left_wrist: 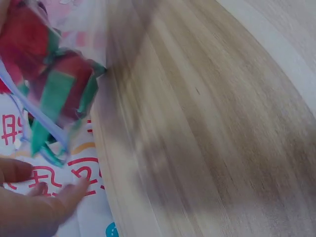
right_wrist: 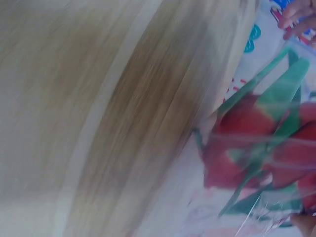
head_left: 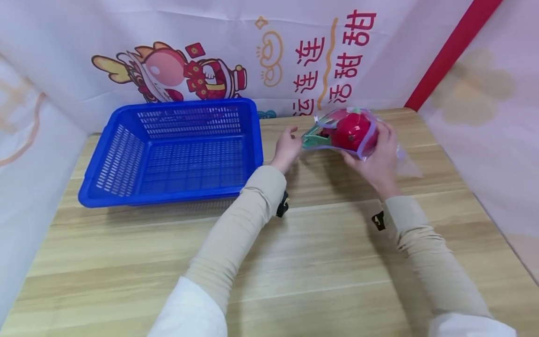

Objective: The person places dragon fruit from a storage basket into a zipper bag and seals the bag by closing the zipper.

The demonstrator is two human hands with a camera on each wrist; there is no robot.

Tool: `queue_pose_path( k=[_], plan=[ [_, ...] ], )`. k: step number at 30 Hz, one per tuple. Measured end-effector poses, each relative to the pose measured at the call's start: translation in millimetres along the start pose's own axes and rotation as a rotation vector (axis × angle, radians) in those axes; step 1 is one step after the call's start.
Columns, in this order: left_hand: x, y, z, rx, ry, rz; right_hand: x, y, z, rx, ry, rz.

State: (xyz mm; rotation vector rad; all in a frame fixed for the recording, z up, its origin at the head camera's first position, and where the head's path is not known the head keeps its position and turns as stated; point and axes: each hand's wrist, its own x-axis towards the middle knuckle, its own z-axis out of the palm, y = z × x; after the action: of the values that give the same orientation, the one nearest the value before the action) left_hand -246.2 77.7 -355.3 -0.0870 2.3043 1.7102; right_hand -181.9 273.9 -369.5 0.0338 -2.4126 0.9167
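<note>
A clear plastic bag (head_left: 328, 122) with a lilac edge holds red, round fruit-like pieces (head_left: 353, 131) with green leaf-like strips (head_left: 317, 140). My right hand (head_left: 381, 159) grips its right side, thumb at the lower edge and fingers round the far side. At the bag's left end is my left hand (head_left: 288, 150). In the left wrist view, the left fingers (left_wrist: 74, 195) are spread apart, with a small gap to the green tips. Through the film in the right wrist view, red pieces (right_wrist: 247, 123) and long green leaves (right_wrist: 286, 81) show, somewhat blurred.
A blue perforated plastic basket (head_left: 168, 199) stands on the left of the wooden table (head_left: 320, 262), close to my left forearm. Behind it hangs a white printed cloth (head_left: 227, 28) with red characters and a cartoon figure. Cloth walls flank both sides.
</note>
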Motion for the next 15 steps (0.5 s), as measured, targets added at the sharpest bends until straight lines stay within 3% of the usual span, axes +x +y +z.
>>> queue_pose_path(
  k=[5, 11, 15],
  plan=[
    [0.3, 4.2, 1.3, -0.011, -0.058, 0.082, 0.1, 5, -17, 0.127, -0.015, 0.041],
    [-0.8, 7.8, -3.8, 0.038, -0.13, 0.12, 0.8, 6, -34, 0.252, -0.101, 0.05],
    [-0.2, 10.5, -8.7, 0.107, -0.15, 0.158, 1.5, 9, -45, 0.323, -0.173, 0.152]
  ],
)
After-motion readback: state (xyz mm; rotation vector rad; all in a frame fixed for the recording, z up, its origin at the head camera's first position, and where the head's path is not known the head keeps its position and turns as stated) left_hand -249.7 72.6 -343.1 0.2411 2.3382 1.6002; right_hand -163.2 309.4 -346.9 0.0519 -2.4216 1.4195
